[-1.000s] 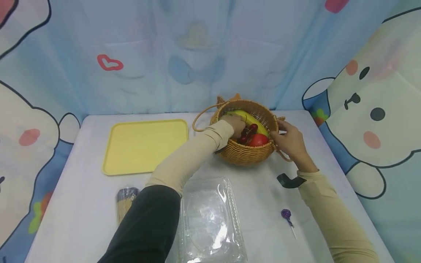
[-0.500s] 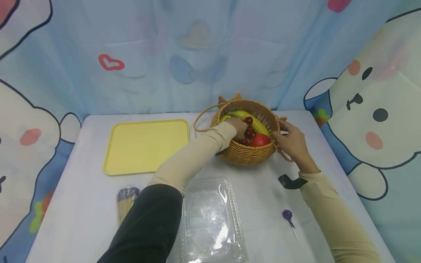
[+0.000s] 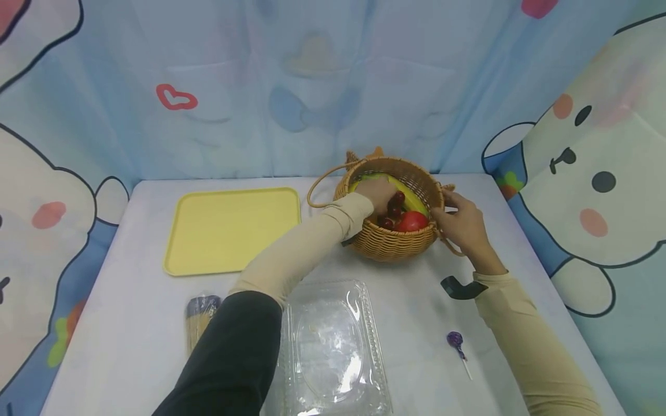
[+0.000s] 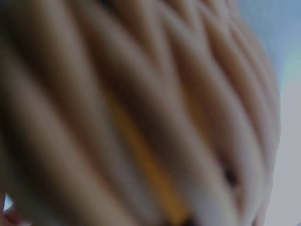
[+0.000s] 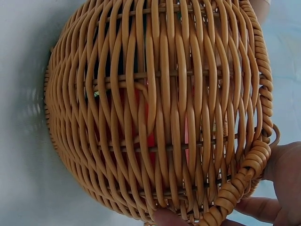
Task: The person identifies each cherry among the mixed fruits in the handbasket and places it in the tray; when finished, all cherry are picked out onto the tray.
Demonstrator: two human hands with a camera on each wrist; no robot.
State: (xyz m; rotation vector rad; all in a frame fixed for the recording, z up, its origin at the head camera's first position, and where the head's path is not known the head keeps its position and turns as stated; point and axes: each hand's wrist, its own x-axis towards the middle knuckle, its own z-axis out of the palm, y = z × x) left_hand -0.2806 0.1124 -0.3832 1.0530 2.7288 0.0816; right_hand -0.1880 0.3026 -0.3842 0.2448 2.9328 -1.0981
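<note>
My left hand (image 3: 378, 192) reaches down into a round wicker basket (image 3: 391, 245) at the back of the table. Its fingers are hidden among the fruit. Beside it lie dark red cherries (image 3: 396, 199), a yellow banana (image 3: 413, 202) and a round red fruit (image 3: 412, 221). My right hand (image 3: 462, 224) grips the basket's right side at the rim, near the handle's end. In the right wrist view, its thumb and fingers wrap around the woven edge (image 5: 221, 202), with red fruit showing through the gaps. The left wrist view has only blurred wickerwork (image 4: 155, 103) up close.
A yellow tray (image 3: 234, 231) lies at the back left. In front of the basket is a clear plastic container (image 3: 333, 346). A bundle of thin sticks (image 3: 199, 318) sits partly behind the left sleeve, and a purple lollipop (image 3: 455, 342) lies near the right forearm.
My left hand has shifted slightly within the basket. The cherries next to it rose, then sank a little. My right hand keeps its grip on the rim, and the basket stays in place.
</note>
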